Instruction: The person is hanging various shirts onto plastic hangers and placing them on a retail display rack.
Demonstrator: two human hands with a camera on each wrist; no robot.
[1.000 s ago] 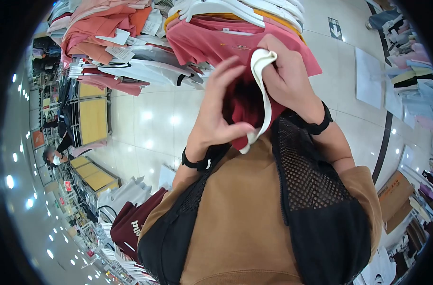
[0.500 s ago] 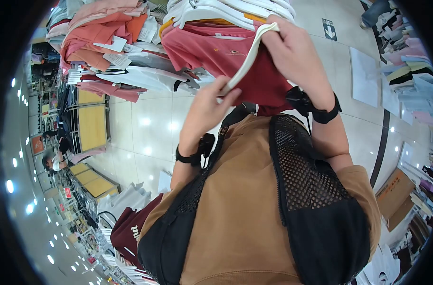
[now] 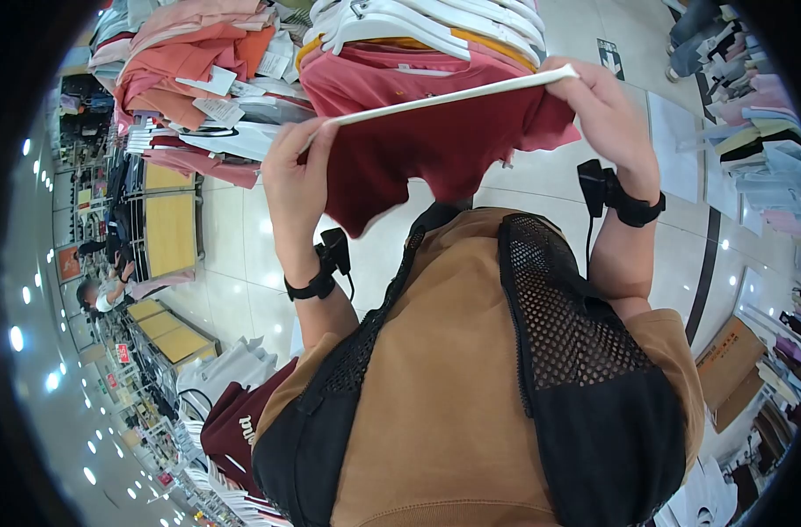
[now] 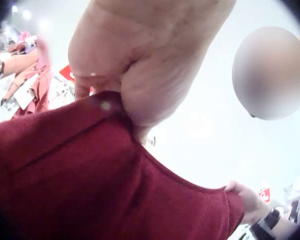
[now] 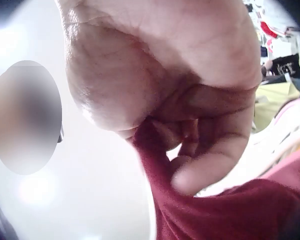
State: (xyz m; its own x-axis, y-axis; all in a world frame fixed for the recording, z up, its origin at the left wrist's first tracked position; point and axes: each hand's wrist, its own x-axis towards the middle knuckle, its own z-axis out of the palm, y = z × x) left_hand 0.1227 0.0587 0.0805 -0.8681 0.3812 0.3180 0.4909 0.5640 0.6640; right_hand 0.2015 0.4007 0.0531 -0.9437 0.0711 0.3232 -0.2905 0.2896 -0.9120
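Observation:
A dark red garment [image 3: 418, 149] with a white band along its top edge is stretched out flat between both hands in the head view. My left hand [image 3: 297, 171] pinches one end of the band, thumb on the near side. At the other end, my right hand [image 3: 613, 114] grips the band's corner, a little higher up. The lower edge hangs uneven, with a notch in the middle. Red cloth [image 4: 70, 170] fills the lower left wrist view. In the right wrist view, curled fingers [image 5: 215, 160] hold the bunched fabric [image 5: 175, 215].
Just behind the garment, a pink shirt [image 3: 365, 83] hangs on a rack with white hangers [image 3: 409, 31]. Folded coral clothes [image 3: 172, 53] with tags lie to the left. A maroon garment [image 3: 229, 422] hangs at lower left, and a cardboard box [image 3: 730, 360] stands at right.
My hands have moved apart, pulling the white band from a slack loop into a straight line. The left hand has shifted left, the right hand right, and the red cloth is spread wider.

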